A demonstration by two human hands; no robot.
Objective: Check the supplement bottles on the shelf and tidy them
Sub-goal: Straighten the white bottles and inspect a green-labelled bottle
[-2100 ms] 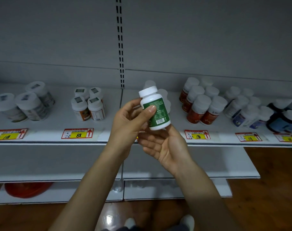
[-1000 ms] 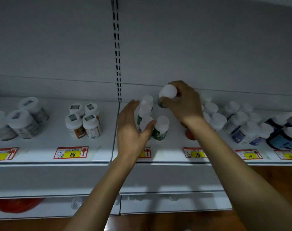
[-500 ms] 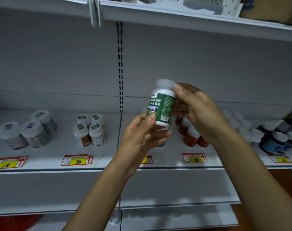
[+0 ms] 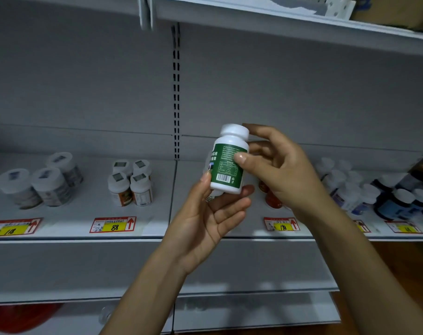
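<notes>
A white supplement bottle with a green label is held upright in front of the shelf, its barcode side toward me. My left hand cups its base from below. My right hand grips its side, thumb on the label and a fingertip at the cap. Behind my hands stand more bottles of this kind, mostly hidden. Red-labelled bottles show partly behind my right wrist.
Small orange-labelled bottles and large grey jars stand to the left. Blue-labelled and dark bottles crowd the right. Price tags line the shelf edge. An upper shelf hangs overhead; a lower shelf sits below.
My right hand lifted a green-labelled bottle off the shelf, and both hands have turned it so the barcode side now faces me. The view has tilted upward.
</notes>
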